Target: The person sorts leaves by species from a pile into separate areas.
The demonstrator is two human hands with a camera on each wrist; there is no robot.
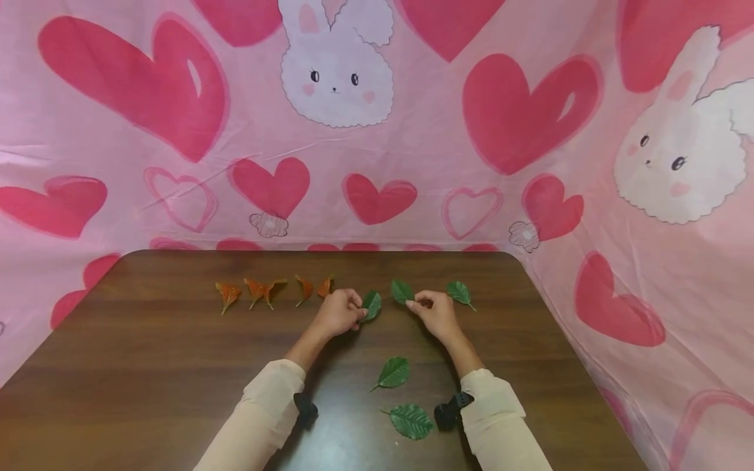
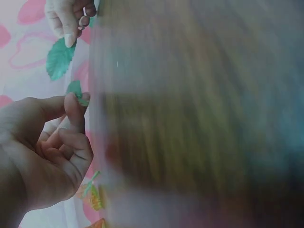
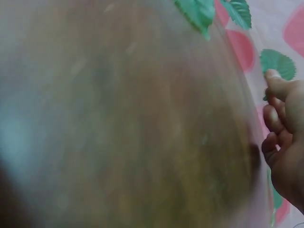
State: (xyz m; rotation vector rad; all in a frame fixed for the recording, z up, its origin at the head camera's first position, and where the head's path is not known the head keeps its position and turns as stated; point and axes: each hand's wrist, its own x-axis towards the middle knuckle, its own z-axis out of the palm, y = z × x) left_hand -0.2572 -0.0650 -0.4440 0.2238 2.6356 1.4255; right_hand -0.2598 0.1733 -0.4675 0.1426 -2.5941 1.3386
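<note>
In the head view, my left hand (image 1: 340, 312) pinches a green leaf (image 1: 372, 304) between thumb and finger, over the far part of the wooden table. Just to its right, my right hand (image 1: 437, 313) pinches another green leaf (image 1: 402, 291) near its stem end. A small gap separates the two held leaves. The left wrist view shows both hands, with the left-hand leaf (image 2: 74, 88) partly hidden by fingertips. Seen from the right wrist, the right-hand leaf (image 3: 279, 64) stands up above the thumb. One more green leaf (image 1: 459, 293) lies just beyond the right hand.
Between the forearms lie two green leaves, one farther (image 1: 394, 373) and one nearer (image 1: 411, 421). Several orange leaf-like pieces (image 1: 228, 296) form a row along the table's far left. A pink cloth (image 1: 330, 157) with hearts and rabbits hangs behind the brown table (image 1: 147, 366).
</note>
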